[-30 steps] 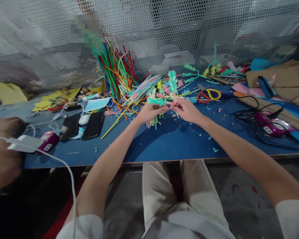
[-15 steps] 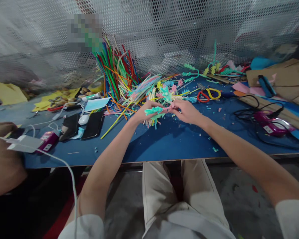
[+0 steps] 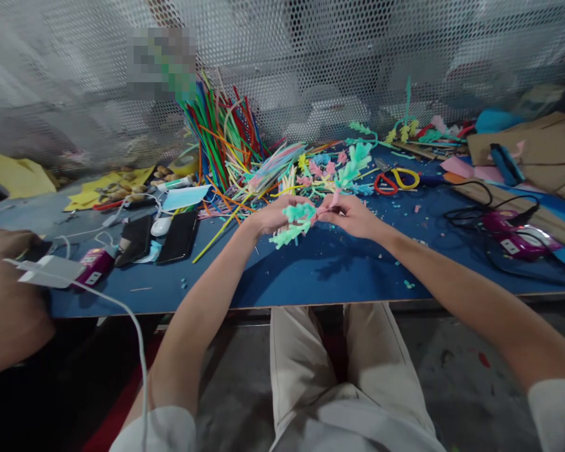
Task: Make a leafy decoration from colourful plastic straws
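Above the middle of the blue table, both hands are closed around a pipe-cleaner sprig (image 3: pixel 353 164) with pale green leaves and a pink stem. My left hand (image 3: pixel 275 213) grips its left part, with green leafy ends hanging in front of the fingers. My right hand (image 3: pixel 353 215) pinches the pink stem, and one green leafy end sticks up above it. Just behind the hands lies a pile of cut pipe cleaners (image 3: pixel 275 166) in pastel colours. Red-and-yellow-handled scissors (image 3: pixel 397 181) rest to the right of my right hand.
A bundle of long pipe cleaners (image 3: pixel 221 135) leans on the perforated metal screen (image 3: pixel 334 56). Phones (image 3: pixel 177 236), a face mask (image 3: pixel 186 197) and a purple power strip (image 3: pixel 94 267) lie left, near another person's arm (image 3: pixel 9 295). Cardboard (image 3: pixel 527 141) and a cabled purple box (image 3: pixel 518 235) are right.
The sprig has turned in my hands: one green end now points up over my right hand, others hang lower by my left. The hands stay almost in place.
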The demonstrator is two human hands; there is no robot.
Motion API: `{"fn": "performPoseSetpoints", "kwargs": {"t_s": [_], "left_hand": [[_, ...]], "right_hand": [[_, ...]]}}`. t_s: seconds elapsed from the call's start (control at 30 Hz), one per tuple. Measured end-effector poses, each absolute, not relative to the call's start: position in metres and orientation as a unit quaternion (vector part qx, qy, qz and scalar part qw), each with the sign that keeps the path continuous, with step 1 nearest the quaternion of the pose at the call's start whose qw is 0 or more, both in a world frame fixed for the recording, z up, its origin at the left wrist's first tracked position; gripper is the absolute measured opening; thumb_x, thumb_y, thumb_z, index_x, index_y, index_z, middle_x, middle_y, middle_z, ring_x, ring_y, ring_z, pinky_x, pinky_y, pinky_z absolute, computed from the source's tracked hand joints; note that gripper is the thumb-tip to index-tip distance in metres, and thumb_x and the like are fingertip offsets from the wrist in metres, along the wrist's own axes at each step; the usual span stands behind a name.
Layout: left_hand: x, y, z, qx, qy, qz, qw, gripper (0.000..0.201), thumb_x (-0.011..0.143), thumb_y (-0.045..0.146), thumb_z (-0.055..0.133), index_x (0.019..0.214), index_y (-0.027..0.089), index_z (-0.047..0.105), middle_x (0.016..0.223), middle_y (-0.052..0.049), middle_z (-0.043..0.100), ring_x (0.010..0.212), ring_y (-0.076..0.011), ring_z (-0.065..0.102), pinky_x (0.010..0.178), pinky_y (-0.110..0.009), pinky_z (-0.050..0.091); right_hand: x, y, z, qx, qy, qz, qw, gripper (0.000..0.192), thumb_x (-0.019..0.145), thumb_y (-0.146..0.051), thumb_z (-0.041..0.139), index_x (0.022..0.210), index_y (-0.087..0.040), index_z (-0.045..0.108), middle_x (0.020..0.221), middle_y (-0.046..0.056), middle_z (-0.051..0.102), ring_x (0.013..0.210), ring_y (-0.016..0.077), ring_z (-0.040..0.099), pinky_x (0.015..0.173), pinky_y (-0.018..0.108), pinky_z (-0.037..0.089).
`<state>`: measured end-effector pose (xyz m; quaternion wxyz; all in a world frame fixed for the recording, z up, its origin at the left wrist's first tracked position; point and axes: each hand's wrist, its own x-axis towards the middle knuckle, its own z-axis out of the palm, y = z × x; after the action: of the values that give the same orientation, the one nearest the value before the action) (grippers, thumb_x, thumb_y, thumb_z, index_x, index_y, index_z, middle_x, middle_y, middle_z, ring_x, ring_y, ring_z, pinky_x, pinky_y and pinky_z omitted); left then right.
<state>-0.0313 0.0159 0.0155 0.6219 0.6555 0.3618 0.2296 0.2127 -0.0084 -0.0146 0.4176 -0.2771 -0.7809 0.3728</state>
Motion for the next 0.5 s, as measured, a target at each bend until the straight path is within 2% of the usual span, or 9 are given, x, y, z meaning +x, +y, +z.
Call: {"fn": "performPoseSetpoints", "kwargs": {"t_s": [0.13, 0.3, 0.37, 0.5], "left_hand": [[-0.024, 0.015, 0.006, 0.645, 0.347, 0.362, 0.576, 0.045, 0.069, 0.053, 0.099, 0.090, 0.017, 0.081, 0.080, -0.008, 0.078, 0.072, -0.0195, 0.073, 0.068, -0.030, 0.058], [-0.011, 0.007, 0.001, 0.666, 0.324, 0.450, 0.499, 0.049, 0.077, 0.052, 0.096, 0.111, 0.019, 0.084, 0.108, -0.010, 0.084, 0.110, -0.0256, 0.077, 0.100, -0.037, 0.060], [-0.006, 0.005, 0.001, 0.665, 0.306, 0.470, 0.492, 0.053, 0.074, 0.055, 0.098, 0.111, 0.019, 0.084, 0.112, -0.009, 0.084, 0.110, -0.0259, 0.078, 0.102, -0.038, 0.060], [0.001, 0.001, 0.003, 0.664, 0.307, 0.495, 0.468, 0.050, 0.070, 0.058, 0.099, 0.096, 0.018, 0.085, 0.101, -0.008, 0.084, 0.104, -0.0268, 0.079, 0.100, -0.039, 0.062]], "right_hand": [[0.207, -0.007, -0.013, -0.298, -0.715, 0.401, 0.489, 0.064, 0.080, -0.085, 0.078, 0.078, -0.021, 0.068, 0.077, 0.001, 0.061, 0.068, 0.0145, 0.046, 0.064, 0.031, 0.039], [0.205, -0.003, -0.014, -0.313, -0.620, 0.468, 0.546, 0.059, 0.078, -0.081, 0.082, 0.081, -0.023, 0.070, 0.071, -0.001, 0.051, 0.062, 0.0126, 0.035, 0.055, 0.030, 0.030], [0.205, -0.003, -0.017, -0.306, -0.593, 0.510, 0.543, 0.056, 0.078, -0.078, 0.085, 0.083, -0.024, 0.070, 0.067, -0.003, 0.044, 0.060, 0.0124, 0.032, 0.052, 0.030, 0.028], [0.206, -0.006, -0.019, -0.306, -0.579, 0.558, 0.509, 0.053, 0.079, -0.074, 0.087, 0.082, -0.024, 0.069, 0.062, -0.005, 0.038, 0.056, 0.0126, 0.034, 0.047, 0.029, 0.026]]}}
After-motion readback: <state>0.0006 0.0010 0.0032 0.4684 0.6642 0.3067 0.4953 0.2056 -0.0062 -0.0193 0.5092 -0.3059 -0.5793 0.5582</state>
